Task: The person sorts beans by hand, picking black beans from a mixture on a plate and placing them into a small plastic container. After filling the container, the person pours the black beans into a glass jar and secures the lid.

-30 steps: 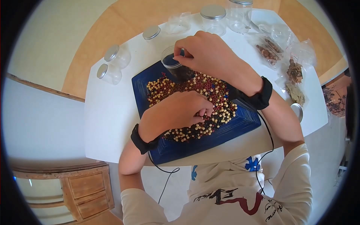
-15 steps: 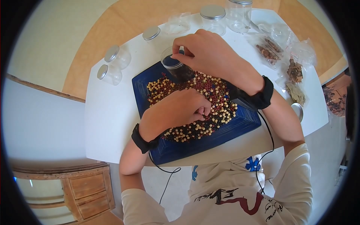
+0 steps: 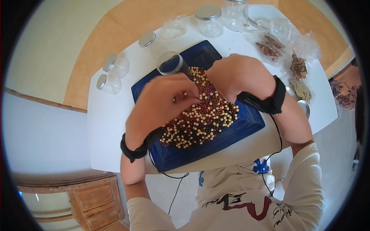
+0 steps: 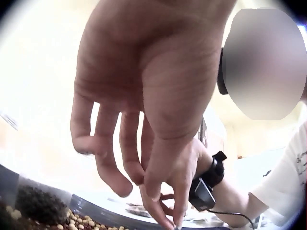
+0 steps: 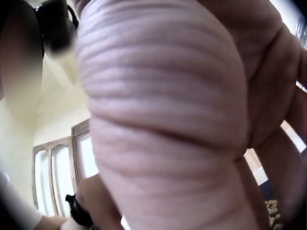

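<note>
A blue rectangular tray (image 3: 173, 156) bears a heap of cream, dark red and black beads (image 3: 204, 115). An uncapped clear jar (image 3: 169, 63) stands tilted at the tray's back left; dark beads fill its lower part in the left wrist view (image 4: 41, 201). The left hand (image 3: 162, 106) hovers over the heap's left side, just in front of the jar, its fingers relaxed and hanging apart with nothing visible in them. Over the heap's right side, the right hand (image 3: 243, 75) points its fingers down at the beads; its fingertips are hidden in the head view.
Lidded clear jars (image 3: 210, 23) stand along the white table's (image 3: 111, 142) back and left edges, with a silver lid (image 3: 147, 39) near the back. Plastic bags of dried pieces (image 3: 269, 48) lie at the right. Black cables (image 3: 279, 134) hang from both wrists.
The right hand has left the jar's mouth and moved right and down over the beads. The left hand has risen leftward from the heap towards the jar. The head view has shifted slightly.
</note>
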